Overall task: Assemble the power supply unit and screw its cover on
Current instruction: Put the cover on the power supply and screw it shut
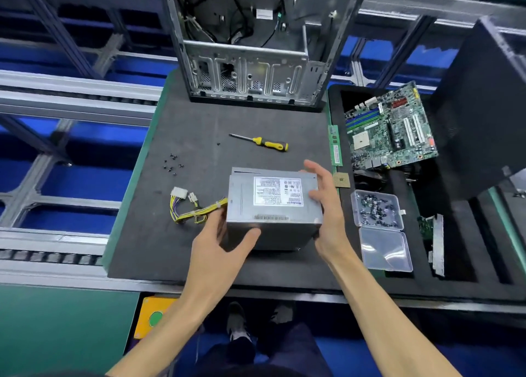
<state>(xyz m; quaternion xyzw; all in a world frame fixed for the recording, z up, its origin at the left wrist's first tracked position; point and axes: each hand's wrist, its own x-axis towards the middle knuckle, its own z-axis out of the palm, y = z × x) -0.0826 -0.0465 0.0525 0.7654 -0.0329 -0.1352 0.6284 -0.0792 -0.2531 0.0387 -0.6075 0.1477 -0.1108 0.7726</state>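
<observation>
A grey metal power supply unit [273,208] with a white label on top sits on the black foam mat [199,120]. My left hand [225,240] grips its near left corner, thumb on the front face. My right hand [324,205] holds its right side, fingers curved over the top edge. A bundle of yellow and black cables [193,208] with white plugs trails from the unit's left side. A yellow and black screwdriver [262,142] lies on the mat beyond the unit. Several small black screws [172,164] are scattered to the left.
An open metal computer case [250,43] stands at the mat's far edge. To the right, a black tray holds a green motherboard [390,128], a RAM stick [335,146], a CPU chip [341,180] and an open clear plastic box of screws [375,208].
</observation>
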